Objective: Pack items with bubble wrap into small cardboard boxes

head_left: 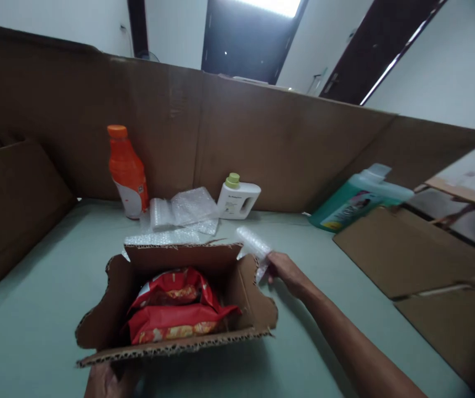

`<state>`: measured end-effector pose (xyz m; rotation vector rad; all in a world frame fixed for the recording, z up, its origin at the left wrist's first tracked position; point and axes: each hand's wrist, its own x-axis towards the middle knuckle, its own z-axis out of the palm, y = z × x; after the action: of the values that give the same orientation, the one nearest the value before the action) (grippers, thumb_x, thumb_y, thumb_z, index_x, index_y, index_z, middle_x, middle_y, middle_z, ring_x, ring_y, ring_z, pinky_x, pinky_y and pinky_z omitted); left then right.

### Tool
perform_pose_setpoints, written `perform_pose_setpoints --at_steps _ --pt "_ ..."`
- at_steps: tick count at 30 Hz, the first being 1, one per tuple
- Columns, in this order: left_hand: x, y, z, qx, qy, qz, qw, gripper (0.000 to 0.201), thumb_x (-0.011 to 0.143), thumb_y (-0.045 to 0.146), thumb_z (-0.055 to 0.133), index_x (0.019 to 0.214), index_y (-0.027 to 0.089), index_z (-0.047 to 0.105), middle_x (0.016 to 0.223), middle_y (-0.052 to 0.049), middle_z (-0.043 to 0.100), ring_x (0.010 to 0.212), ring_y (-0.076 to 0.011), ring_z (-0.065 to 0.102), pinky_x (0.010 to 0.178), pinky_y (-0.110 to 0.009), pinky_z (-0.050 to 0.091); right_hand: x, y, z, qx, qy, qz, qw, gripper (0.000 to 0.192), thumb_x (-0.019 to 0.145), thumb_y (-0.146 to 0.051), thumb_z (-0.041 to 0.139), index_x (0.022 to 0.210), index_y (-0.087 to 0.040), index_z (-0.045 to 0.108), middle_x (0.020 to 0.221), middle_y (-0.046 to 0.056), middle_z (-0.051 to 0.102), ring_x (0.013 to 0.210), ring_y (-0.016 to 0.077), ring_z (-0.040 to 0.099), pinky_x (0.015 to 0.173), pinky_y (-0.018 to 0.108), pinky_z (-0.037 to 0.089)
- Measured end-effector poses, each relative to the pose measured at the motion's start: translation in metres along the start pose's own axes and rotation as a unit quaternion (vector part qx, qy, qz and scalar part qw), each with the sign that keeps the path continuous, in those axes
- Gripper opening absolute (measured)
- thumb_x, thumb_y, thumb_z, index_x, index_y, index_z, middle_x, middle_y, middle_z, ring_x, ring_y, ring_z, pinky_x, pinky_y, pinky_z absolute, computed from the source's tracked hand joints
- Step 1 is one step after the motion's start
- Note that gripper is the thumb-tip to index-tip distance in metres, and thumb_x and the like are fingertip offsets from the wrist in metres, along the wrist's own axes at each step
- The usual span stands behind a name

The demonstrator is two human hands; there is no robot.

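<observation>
In the middle stands an open cardboard box [258, 301] with cut, wavy-edged flaps. Inside it lie red printed packets [179, 315], puffed and creased. My right hand [281, 271], just beyond the box's right flap, is closed on a rolled piece of bubble wrap [254, 243]. At the near left corner, my left hand [105, 381] is partly under the front flap; its fingers are hidden, so I cannot tell whether they grip the box. Behind the box, more bubble wrap [191, 207] lies folded and in flat sheets on the table [304, 342].
An orange bottle [127, 171] and a white jug with a green cap [237, 199] stand at the back. A green liquid bottle [355, 199] leans at the right, behind cardboard flaps [411, 254]. Another cardboard box [14, 193] sits left. A cardboard wall [254, 132] spans the back.
</observation>
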<state>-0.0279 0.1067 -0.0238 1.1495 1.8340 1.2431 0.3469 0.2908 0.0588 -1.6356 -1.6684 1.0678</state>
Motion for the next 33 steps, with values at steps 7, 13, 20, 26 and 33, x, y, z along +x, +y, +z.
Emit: perform_pose_setpoints --at_steps 7,13,20,26,33 --pt "0.004 -0.004 0.003 0.0 0.033 0.022 0.999 0.047 0.07 0.06 0.066 0.094 0.019 0.063 0.084 -0.009 0.069 0.079 -0.03 0.066 0.07 -0.039 0.055 -0.106 0.019 0.009 0.022 -0.048 0.064 0.997 0.035 0.077 -0.05 0.067 0.082 -0.016 0.069 0.069 0.005 0.07 0.057 0.0151 0.061 0.055 0.027 0.048" --pt "0.003 0.0 0.001 0.0 0.043 0.032 0.999 0.054 0.069 0.055 0.067 0.107 0.017 0.062 0.089 -0.009 0.069 0.087 -0.0321 0.067 0.075 -0.041 0.055 -0.134 -0.015 0.081 -0.011 -0.039 -0.11 0.993 0.045 0.075 -0.02 0.063 0.12 -0.019 0.064 0.105 0.007 0.07 0.084 0.0195 0.063 0.078 0.032 0.05" --pt "0.036 0.029 0.012 -0.033 -0.015 0.036 0.999 0.061 0.061 0.049 0.073 0.11 0.016 0.058 0.097 -0.009 0.07 0.094 -0.0307 0.068 0.079 -0.038 0.056 -0.101 -0.032 0.098 0.001 0.051 -0.115 0.992 0.041 0.083 -0.017 0.054 0.123 -0.018 0.063 0.107 0.008 0.071 0.082 0.0198 0.063 0.081 0.033 0.05" --pt "0.065 0.048 0.036 -0.079 -0.039 0.029 0.996 0.064 0.059 0.046 0.074 0.113 0.017 0.055 0.105 -0.011 0.07 0.103 -0.0313 0.066 0.089 -0.041 0.055 -0.096 -0.005 0.075 -0.021 0.066 -0.171 0.983 0.046 0.084 -0.014 0.051 0.128 -0.02 0.063 0.114 0.009 0.072 0.087 0.0198 0.068 0.083 0.035 0.054" --pt "0.024 0.025 0.021 -0.068 -0.061 0.028 0.995 0.079 0.08 0.04 0.07 0.15 0.032 0.034 0.152 -0.01 0.047 0.145 -0.0303 0.039 0.12 -0.05 0.03 -0.064 0.041 0.007 -0.222 0.248 -0.129 0.934 0.067 0.074 -0.005 0.057 0.138 -0.025 0.06 0.149 0.013 0.053 0.135 0.0347 0.047 0.109 0.056 0.038"
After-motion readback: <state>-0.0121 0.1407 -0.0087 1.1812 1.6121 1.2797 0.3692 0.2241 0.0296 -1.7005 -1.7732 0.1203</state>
